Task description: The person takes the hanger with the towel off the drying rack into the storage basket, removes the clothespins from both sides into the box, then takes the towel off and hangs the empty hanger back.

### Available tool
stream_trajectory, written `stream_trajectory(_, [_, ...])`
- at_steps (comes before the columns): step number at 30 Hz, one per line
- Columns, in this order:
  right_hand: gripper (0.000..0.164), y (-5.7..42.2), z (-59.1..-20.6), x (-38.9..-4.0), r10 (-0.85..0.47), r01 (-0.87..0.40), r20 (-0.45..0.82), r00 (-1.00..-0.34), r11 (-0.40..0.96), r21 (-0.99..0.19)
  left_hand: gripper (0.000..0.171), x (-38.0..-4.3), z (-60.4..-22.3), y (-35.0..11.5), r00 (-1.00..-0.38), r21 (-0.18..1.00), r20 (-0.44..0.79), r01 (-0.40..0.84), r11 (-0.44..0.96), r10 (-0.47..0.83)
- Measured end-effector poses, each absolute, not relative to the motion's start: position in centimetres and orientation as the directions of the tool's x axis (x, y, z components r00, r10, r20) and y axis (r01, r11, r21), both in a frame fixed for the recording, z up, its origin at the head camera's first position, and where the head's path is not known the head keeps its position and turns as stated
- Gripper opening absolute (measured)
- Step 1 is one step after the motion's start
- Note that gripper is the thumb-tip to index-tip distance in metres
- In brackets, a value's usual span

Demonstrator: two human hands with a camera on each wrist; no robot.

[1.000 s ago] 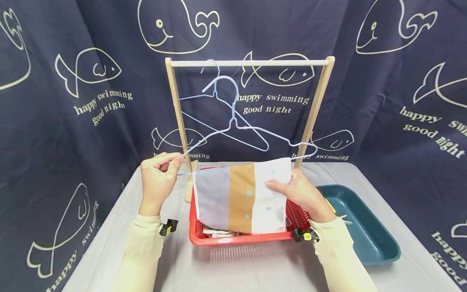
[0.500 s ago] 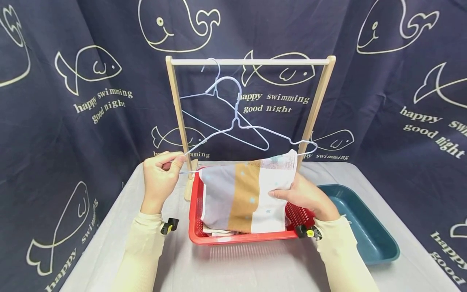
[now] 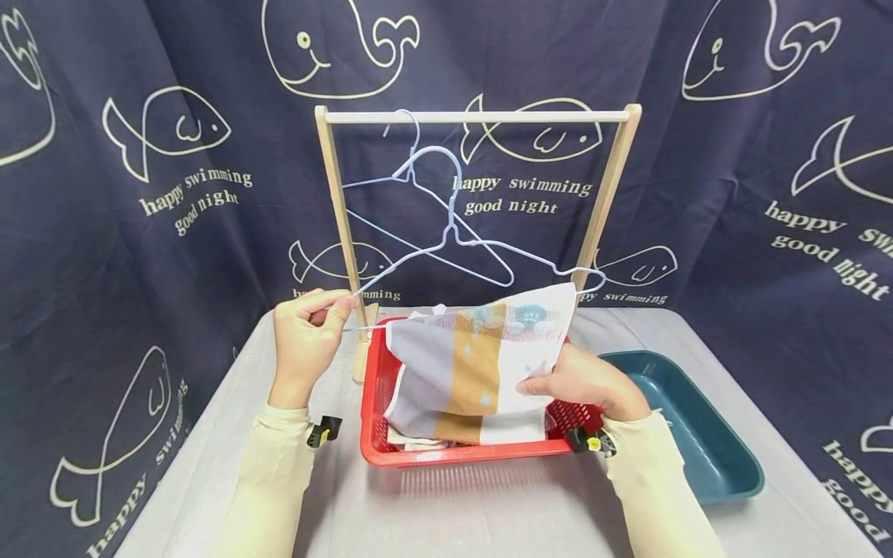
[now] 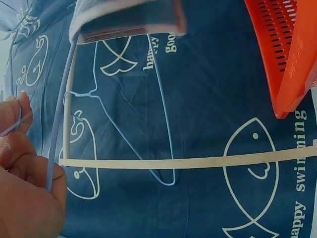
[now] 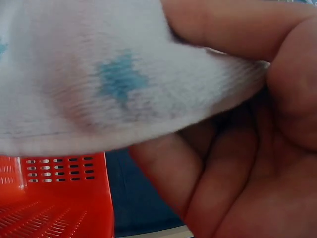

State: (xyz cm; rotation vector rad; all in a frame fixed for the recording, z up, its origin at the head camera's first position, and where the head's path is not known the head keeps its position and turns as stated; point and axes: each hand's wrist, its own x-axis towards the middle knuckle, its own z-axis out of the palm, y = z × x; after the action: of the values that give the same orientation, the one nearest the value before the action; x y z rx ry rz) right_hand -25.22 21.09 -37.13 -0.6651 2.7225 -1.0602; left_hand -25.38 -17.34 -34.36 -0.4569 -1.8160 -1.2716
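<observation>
My left hand [image 3: 307,345] pinches the left end of a light blue clothes hanger [image 3: 412,256], held upright with its hook at the top. Over the hanger's lower bar hangs a small towel [image 3: 474,364] in grey, mustard and white with blue stars. My right hand [image 3: 593,381] grips the towel's right edge, thumb on the front and fingers behind. Up close in the right wrist view, the towel's white part [image 5: 163,89] lies between thumb and fingers. In the left wrist view the hanger's wire [image 4: 58,119] runs through my curled left fingers.
Below the towel stands a red plastic basket [image 3: 481,454] with more cloth inside. Behind it rises a wooden rack [image 3: 530,117] with a second blue hanger [image 3: 463,267] hooked on its rail. A teal tray [image 3: 725,457] sits at the right on the pale tablecloth [image 3: 446,519].
The towel's upper edge has risen on the right, and a printed strip of it now shows along the top. My right hand has shifted slightly right and down; the left hand hardly moved.
</observation>
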Motion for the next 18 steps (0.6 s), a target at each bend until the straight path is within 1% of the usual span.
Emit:
stream_trajectory(5, [0.042,21.20,-37.14,-25.07,-0.461,-0.339,-0.011,-0.887,0.669,-0.661,0.006,-25.59,-34.52,-17.48,-0.573,0.586,0.803,0.705,0.400,-0.166])
stream_trajectory(7, [0.040,21.19,-37.10,-25.05,-0.445,-0.322,-0.033,-0.895,0.695,-0.643,0.005,-25.67,-34.58,-17.53,-0.571,0.584,0.805,0.708,0.398,-0.165])
stream_trajectory(11, [0.040,21.16,-37.03,-25.10,-0.446,-0.326,-0.065,-0.892,0.737,-0.592,0.004,-25.66,-34.58,-17.55,-0.565,0.582,0.807,0.707,0.402,-0.172])
stream_trajectory(14, [0.030,21.19,-36.97,-25.26,-0.485,-0.361,-0.083,-0.870,0.744,-0.562,0.004,-25.48,-34.45,-17.48,-0.564,0.582,0.807,0.704,0.407,-0.177])
stream_trajectory(16, [0.026,21.25,-36.94,-25.36,-0.510,-0.365,-0.103,-0.854,0.728,-0.580,0.004,-25.34,-34.35,-17.40,-0.562,0.579,0.808,0.703,0.413,-0.177])
stream_trajectory(18, [0.022,21.34,-36.86,-25.47,-0.508,-0.359,-0.109,-0.854,0.729,-0.583,0.005,-25.30,-34.29,-17.37,-0.560,0.576,0.810,0.704,0.416,-0.172])
